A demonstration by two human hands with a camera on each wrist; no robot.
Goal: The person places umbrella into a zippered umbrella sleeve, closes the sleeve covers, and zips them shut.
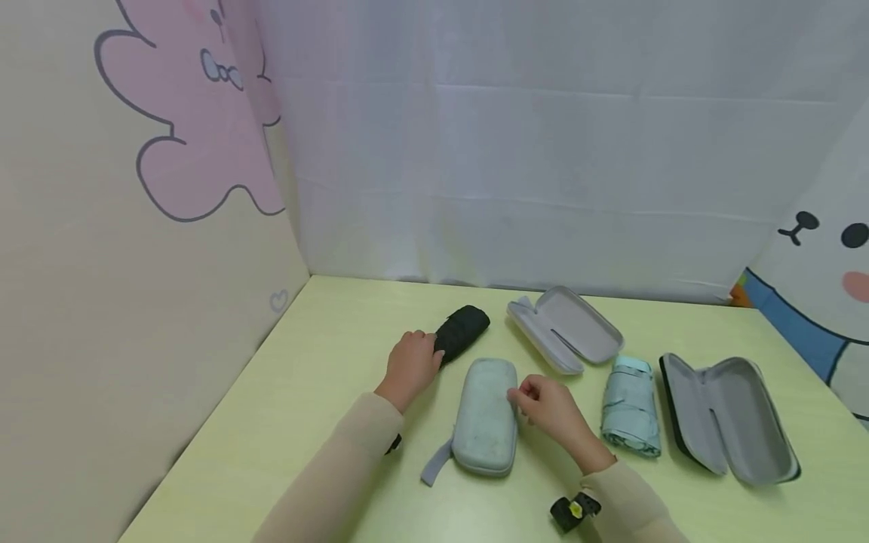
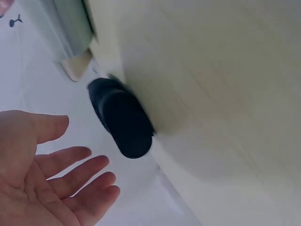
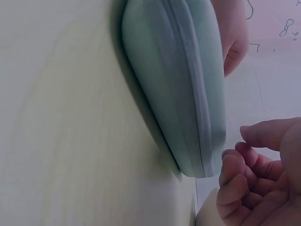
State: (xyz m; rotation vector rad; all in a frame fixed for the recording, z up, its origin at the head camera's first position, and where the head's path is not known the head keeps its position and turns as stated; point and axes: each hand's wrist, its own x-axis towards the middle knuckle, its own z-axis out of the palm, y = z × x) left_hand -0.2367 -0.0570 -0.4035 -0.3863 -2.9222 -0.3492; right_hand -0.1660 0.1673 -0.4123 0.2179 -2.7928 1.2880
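Note:
A black folded umbrella (image 1: 463,330) lies on the table, and my left hand (image 1: 410,367) is at its near end. In the left wrist view this hand (image 2: 61,174) has its fingers spread loosely, with a gap between them and the umbrella (image 2: 121,117). A closed pale green zip case (image 1: 485,416) with a grey strap lies between my hands. Beside its right edge is my right hand (image 1: 548,407). The right wrist view shows that hand (image 3: 263,176) with fingers loosely bent and nothing in them, just off the end of the case (image 3: 174,89).
Behind the green case, an unfolded grey-lined case (image 1: 584,324) lies on the yellow table (image 1: 271,430). To the right are a rolled light teal umbrella (image 1: 631,407) and another opened case (image 1: 743,418). A white curtain (image 1: 529,151) hangs along the back; a wall borders the left.

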